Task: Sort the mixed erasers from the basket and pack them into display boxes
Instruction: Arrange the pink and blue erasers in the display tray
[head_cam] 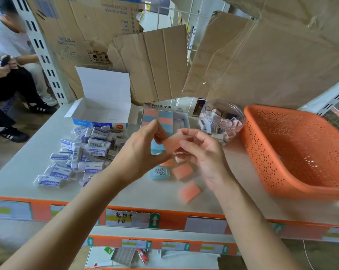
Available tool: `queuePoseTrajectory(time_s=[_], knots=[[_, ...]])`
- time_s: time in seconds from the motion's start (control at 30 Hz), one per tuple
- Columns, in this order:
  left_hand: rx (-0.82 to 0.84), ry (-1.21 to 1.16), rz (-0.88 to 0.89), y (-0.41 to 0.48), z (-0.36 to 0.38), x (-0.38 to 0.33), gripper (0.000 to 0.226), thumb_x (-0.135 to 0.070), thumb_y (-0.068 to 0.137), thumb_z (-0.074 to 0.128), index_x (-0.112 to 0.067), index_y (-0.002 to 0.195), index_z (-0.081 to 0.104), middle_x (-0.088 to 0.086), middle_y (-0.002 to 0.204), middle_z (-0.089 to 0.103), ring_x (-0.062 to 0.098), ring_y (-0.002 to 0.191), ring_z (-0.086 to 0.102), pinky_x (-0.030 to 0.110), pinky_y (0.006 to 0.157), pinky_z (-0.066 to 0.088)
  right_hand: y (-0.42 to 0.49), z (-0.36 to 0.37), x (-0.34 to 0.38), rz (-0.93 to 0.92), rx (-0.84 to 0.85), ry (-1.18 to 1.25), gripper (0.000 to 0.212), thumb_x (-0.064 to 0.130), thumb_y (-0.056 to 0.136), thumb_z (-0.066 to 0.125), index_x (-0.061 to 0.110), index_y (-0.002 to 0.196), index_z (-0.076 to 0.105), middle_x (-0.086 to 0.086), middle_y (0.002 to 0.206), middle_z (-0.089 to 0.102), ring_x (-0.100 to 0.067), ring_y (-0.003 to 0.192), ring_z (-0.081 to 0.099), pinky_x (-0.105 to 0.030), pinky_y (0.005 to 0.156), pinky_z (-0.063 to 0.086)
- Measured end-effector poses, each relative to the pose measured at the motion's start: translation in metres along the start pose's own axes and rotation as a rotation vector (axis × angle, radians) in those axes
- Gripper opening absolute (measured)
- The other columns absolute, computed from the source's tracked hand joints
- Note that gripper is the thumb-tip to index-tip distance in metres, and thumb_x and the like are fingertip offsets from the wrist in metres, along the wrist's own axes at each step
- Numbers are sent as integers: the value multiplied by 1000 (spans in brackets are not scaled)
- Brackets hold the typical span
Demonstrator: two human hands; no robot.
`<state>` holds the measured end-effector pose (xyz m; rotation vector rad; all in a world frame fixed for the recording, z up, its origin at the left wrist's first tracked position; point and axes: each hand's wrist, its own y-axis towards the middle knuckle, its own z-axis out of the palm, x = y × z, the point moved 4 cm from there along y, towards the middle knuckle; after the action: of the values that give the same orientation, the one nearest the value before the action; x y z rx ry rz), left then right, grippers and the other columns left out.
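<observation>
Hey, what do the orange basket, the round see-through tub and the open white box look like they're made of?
Orange basket: matte moulded plastic, judging by its uniform colour and rows of small holes. Round tub: probably clear glossy plastic; the erasers inside show through its wall, which catches highlights. Open white box: thin printed cardboard, with folded flaps and crease lines.

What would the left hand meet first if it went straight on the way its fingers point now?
The left hand pinches a pink eraser; straight on, it would probably meet the display box just behind. Height is unclear, so it might pass over the rim.
</observation>
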<state>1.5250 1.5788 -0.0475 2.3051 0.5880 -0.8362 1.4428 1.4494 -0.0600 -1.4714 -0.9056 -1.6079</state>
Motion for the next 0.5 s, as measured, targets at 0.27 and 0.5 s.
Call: queuePoseTrajectory(time_s=[0.27,0.5], knots=[[40,-415,-238,11,7,7,16,-15,86,61,-7,99,57,5,84,64,12,77,61,34,77,50,6,-1,6,-111,23,-80,26,-3,82,64,19,95,60,-3,78,65,-14,73,63,-24,60,53],[37,-509,-272,22,13,17,11,-11,82,64,-3,87,58,6,80,67,9,70,63,15,62,47,17,-2,2,-96,55,-179,18,-2,82,64,16,84,65,0,79,67,-10,74,63,-23,70,54]])
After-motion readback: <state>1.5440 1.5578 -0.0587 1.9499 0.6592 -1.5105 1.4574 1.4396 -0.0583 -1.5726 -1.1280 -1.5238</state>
